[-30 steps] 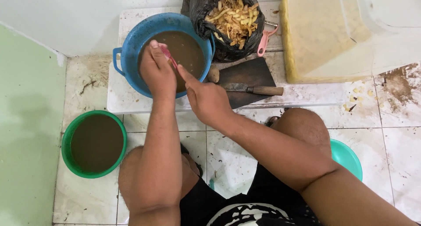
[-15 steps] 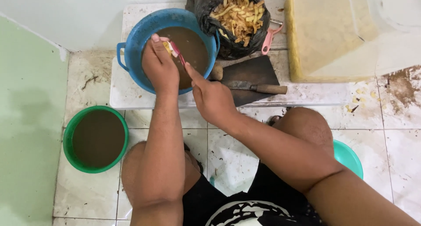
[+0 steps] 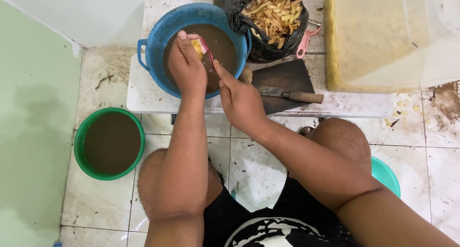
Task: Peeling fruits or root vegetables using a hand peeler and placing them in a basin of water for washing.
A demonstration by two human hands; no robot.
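Brown, murky water filled the blue basin (image 3: 158,41) over which we held both hands. Our left hand (image 3: 187,67) was curled shut around a small yellow piece (image 3: 197,47), gripping it just above the water. Our right hand (image 3: 242,100) sat just beside the left, its fingers pinching the handle of a red-and-white brush (image 3: 206,46) whose bristled head touched the yellow piece. Beyond our right hand, a black bag (image 3: 268,24) of pale peelings leaned against the basin's rim. Just to the right of that hand lay a dark cutting board (image 3: 287,79) with a wooden-handled knife (image 3: 290,94) resting on it, all on the low white surface (image 3: 143,96). Down on the tiled floor, near our left elbow, stood a green bucket (image 3: 79,146) of the same brown water.
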